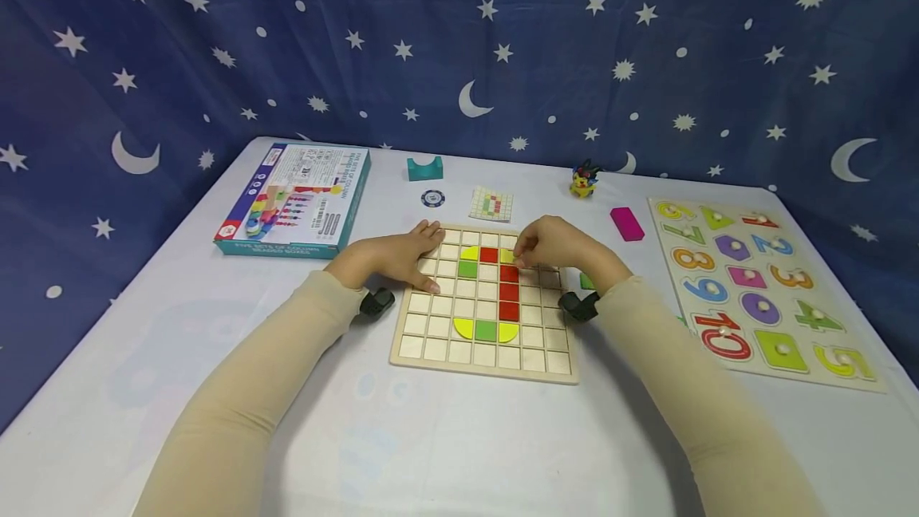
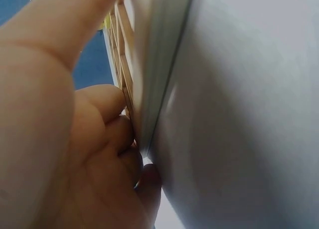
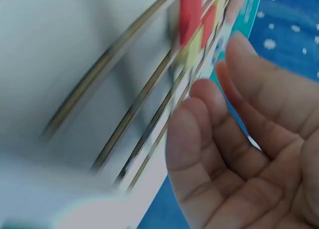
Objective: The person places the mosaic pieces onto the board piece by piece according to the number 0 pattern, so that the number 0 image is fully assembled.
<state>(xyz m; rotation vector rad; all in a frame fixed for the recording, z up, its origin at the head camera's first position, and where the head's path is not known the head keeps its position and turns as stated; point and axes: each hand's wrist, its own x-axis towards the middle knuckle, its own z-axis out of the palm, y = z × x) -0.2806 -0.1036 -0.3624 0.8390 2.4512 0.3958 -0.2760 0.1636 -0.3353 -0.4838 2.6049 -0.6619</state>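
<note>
A wooden grid board [image 1: 445, 353] lies on the table, with several red, green and yellow tiles in its cells. My left hand [image 1: 402, 255] rests on the board's left edge, fingers spread; the left wrist view shows its fingers along the wooden rim. Over the board's upper right is my right hand [image 1: 560, 247], its fingertips right at a yellow rounded tile [image 1: 506, 256] beside a red tile [image 1: 489, 254]. In the right wrist view, the thumb and bent fingers [image 3: 182, 139] stand apart with nothing between them. A green tile [image 1: 467, 269] sits on the pattern's left side.
Behind the board lie a small pattern card [image 1: 491, 204], a poker chip [image 1: 433, 198] and a teal arch block [image 1: 425, 169]. A boxed toy [image 1: 294, 198] is at left. To the right are a magenta block [image 1: 627, 224], a yellow figurine [image 1: 584, 181] and a number puzzle [image 1: 775, 294].
</note>
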